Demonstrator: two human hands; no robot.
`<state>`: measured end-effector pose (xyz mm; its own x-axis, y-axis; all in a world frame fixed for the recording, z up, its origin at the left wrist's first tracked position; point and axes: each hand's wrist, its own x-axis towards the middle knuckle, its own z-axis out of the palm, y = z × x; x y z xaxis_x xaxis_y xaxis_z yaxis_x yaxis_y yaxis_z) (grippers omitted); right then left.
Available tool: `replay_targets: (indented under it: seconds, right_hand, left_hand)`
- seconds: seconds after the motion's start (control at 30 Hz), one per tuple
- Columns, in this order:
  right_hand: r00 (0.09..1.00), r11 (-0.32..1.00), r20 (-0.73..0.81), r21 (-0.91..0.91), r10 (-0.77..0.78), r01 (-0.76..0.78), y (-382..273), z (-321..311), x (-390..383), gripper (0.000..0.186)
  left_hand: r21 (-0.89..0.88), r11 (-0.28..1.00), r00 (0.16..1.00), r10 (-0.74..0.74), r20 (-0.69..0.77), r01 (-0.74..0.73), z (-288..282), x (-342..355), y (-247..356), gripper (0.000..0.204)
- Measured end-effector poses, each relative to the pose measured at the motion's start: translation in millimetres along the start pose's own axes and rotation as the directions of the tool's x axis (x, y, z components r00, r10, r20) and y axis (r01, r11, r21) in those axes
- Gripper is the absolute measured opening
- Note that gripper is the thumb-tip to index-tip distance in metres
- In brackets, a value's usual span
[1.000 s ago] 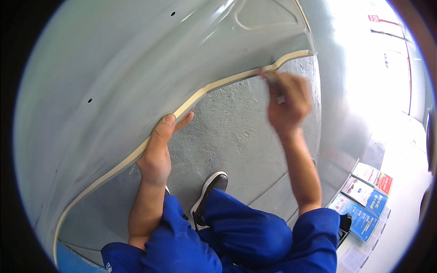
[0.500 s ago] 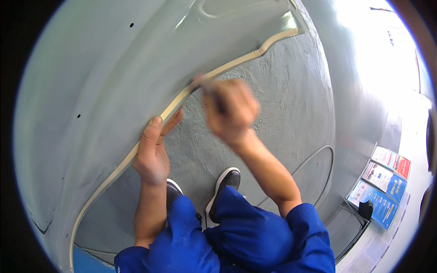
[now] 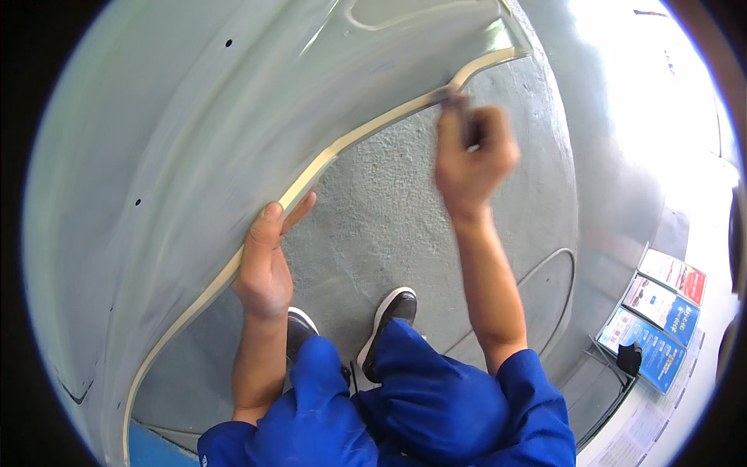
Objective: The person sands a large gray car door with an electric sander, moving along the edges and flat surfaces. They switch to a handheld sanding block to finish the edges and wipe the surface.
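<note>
A large curved grey panel (image 3: 233,132) fills the upper left, its lower edge lined with a narrow cream-coloured strip (image 3: 381,121). My left hand (image 3: 264,268) grips this edge at the middle. Its thumb presses on the strip while fingers reach underneath, partly hidden by the panel. Farther right, my right hand (image 3: 476,159) is curled round a slim dark-handled tool (image 3: 455,100). The tool's tip touches the strip near the bend towards its far right end. Motion blur smears both hand and tool, so the tool's kind cannot be made out.
Below lies a grey floor (image 3: 397,210), with my dark shoes (image 3: 389,319) standing on it. A grey cord (image 3: 537,272) loops across the floor. At the right, a rack holds several printed leaflets (image 3: 642,342) beside a black object (image 3: 629,358). Something blue (image 3: 156,447) shows at lower left.
My right hand has slid the tool along the strip, up and to the right. My left hand keeps its hold on the panel's edge.
</note>
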<state>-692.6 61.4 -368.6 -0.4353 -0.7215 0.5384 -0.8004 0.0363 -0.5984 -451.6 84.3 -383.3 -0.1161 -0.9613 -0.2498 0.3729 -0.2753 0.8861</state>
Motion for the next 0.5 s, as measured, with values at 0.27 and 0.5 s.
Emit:
replay_targets:
  seconds: [0.27,0.5]
  right_hand:
    - [0.955,0.933,-0.076,0.249,0.287,-0.261,14,-9,43,0.03]
    - [0.954,0.918,0.036,0.261,0.299,-0.297,-2,7,-11,0.033]
  left_hand:
    - [-0.004,1.0,1.0,0.003,-0.009,-0.003,5,1,-7,0.043]
    - [-0.009,1.0,0.999,-0.013,-0.043,0.012,-2,-8,-21,0.043]
